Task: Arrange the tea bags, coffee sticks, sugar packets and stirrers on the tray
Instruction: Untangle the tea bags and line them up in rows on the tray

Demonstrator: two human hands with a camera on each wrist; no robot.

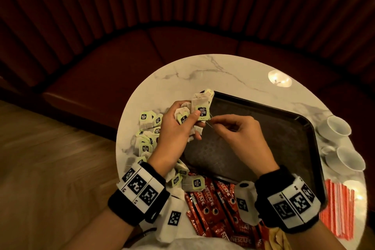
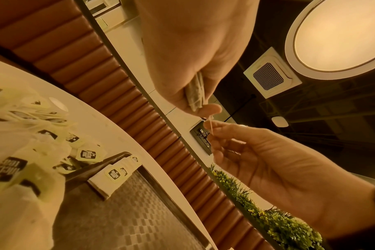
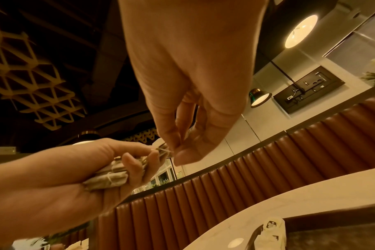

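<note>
Green-tagged tea bags (image 1: 199, 107) bunched, strings tangled, above tray (image 1: 284, 128).

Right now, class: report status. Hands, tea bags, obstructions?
Left hand grips tea bag bunch. Right hand pinches a tangled string. Tray nearly bare. Strings snagging.

Two hands meet over a bundle of tea bags, seen from my right wrist.

My right hand (image 3: 195, 94) reaches down and pinches a thin string (image 3: 164, 149) at the bundle of tea bags (image 3: 109, 177) gripped in my left hand (image 3: 60, 179). Behind runs a ribbed brown booth seat (image 3: 268, 177); the pale tabletop (image 3: 289, 208) curves at lower right.
</note>
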